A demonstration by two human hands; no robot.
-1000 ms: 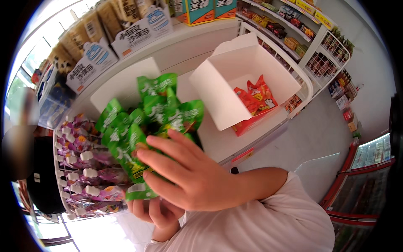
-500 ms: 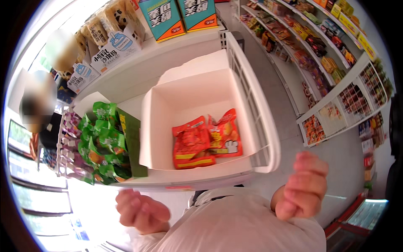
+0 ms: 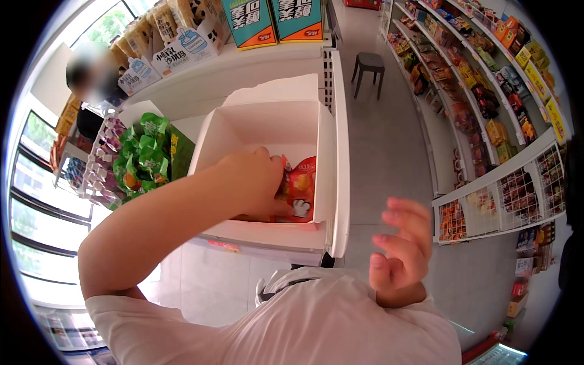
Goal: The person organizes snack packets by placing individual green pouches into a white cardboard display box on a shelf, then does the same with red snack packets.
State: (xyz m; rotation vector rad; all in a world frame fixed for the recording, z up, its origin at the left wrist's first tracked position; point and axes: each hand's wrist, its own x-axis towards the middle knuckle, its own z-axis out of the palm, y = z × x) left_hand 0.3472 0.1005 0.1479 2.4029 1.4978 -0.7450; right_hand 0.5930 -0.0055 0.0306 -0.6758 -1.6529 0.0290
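Observation:
My left hand (image 3: 252, 176) reaches into an open white box (image 3: 207, 137), its thumb and fingers closed around a red snack packet (image 3: 248, 217) that it mostly covers. Beside it in the box lies another red snack packet (image 3: 304, 182) with a white paw-shaped print, close to the fingertips. My right hand (image 3: 403, 249) is raised to the right of the box over the floor, fingers loosely bent and apart, with nothing in it. The box stands on a white shelf, its torn back flap upright.
Left of the box stands a green carton of green snack packets (image 3: 146, 155), with purple packets (image 3: 103, 158) hanging beyond. Teal boxes (image 3: 249, 24) stand on the shelf above. A grey stool (image 3: 368, 64) is in the aisle, before stocked shelves (image 3: 474, 79). A person (image 3: 91, 79) is at far left.
My left hand has moved from below the shelf edge up into the box and onto a packet. My right hand has uncurled its fingers. The view has shifted, bringing the stool into sight.

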